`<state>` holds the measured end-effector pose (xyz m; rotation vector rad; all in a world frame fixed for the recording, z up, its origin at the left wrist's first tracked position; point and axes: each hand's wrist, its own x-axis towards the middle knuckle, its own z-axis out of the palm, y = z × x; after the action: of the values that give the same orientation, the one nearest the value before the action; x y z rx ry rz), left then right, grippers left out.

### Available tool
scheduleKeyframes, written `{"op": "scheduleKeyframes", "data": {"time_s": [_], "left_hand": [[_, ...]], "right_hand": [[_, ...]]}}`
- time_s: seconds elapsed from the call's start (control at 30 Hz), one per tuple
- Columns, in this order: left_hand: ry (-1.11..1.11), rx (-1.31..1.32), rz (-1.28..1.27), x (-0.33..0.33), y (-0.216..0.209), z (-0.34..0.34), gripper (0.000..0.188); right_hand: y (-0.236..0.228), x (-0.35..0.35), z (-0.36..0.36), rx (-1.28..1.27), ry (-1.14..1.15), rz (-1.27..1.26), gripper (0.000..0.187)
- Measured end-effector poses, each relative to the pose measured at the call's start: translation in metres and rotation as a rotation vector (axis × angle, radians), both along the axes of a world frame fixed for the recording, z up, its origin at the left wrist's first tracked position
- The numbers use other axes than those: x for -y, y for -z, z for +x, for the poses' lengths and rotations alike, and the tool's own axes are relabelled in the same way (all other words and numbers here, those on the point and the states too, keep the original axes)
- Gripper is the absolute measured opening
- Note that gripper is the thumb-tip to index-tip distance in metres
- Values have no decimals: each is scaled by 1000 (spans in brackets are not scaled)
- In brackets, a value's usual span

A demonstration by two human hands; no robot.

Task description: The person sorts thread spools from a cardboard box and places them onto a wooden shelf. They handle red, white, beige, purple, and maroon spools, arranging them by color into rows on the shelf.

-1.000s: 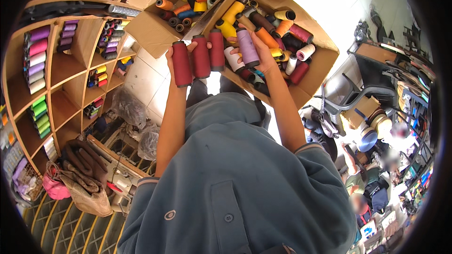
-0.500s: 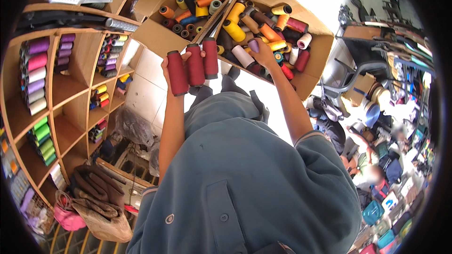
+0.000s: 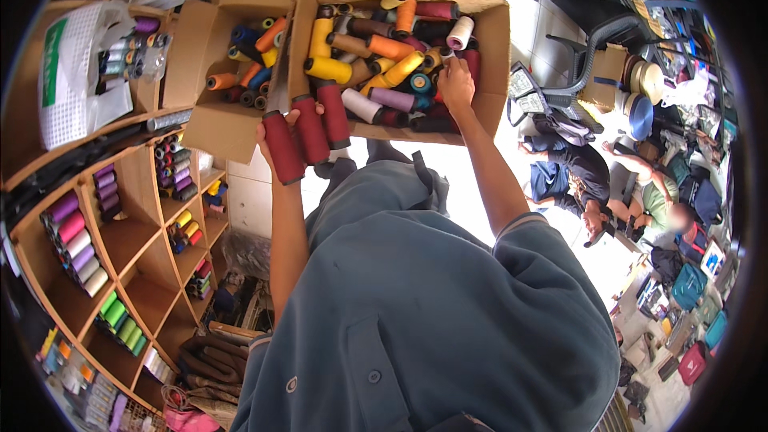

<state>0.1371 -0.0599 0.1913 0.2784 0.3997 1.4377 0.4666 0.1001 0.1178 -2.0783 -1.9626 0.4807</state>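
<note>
My left hand [image 3: 263,141] is closed around three dark red thread spools [image 3: 285,149], held side by side in front of the cardboard boxes. Inside the larger box [image 3: 490,116], on the right, my right hand [image 3: 457,85] reaches in among loose spools with its fingers curled down; whatever they grip is hidden. Just beyond its fingertips lies a white spool [image 3: 460,33]. A lilac spool [image 3: 391,99] rests to its left, beside a pale one [image 3: 362,106]. Yellow spools [image 3: 328,70], orange spools [image 3: 390,48] and brown ones fill the rest of the box.
A smaller cardboard box [image 3: 232,124] with mixed spools adjoins on the left. Wooden shelving [image 3: 132,240] at the left holds rows of coloured spools. At right stand a dark chair [image 3: 596,40] and stacked ribbon rolls [image 3: 638,108]; people sit amid scattered goods beyond.
My right hand has let go of the lilac spool, which now lies in the box, and has moved to the box's right side. The view has shifted; my left hand keeps its three spools.
</note>
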Motion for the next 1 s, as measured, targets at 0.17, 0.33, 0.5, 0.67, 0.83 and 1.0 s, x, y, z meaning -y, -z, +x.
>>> {"op": "scheduleKeyframes", "data": {"time_s": [0.17,0.33,0.5,0.67,0.83,1.0], "left_hand": [[-19,-19,-131,-19,6,21,72],[-53,-58,-199,-34,8,33,74],[-77,-90,-269,-43,7,43,77],[-50,-80,-237,-50,6,48,76],[-59,-25,-221,-51,5,52,76],[-64,-14,-231,-50,8,52,77]], "right_hand": [[12,-26,41,56,-71,-76,41],[-4,-46,45,79,-168,-86,53],[-13,-51,45,210,-140,-232,55],[-6,-40,51,275,-219,-167,37],[4,-35,59,5,-232,-101,25],[38,-48,65,-338,180,-299,39]]}}
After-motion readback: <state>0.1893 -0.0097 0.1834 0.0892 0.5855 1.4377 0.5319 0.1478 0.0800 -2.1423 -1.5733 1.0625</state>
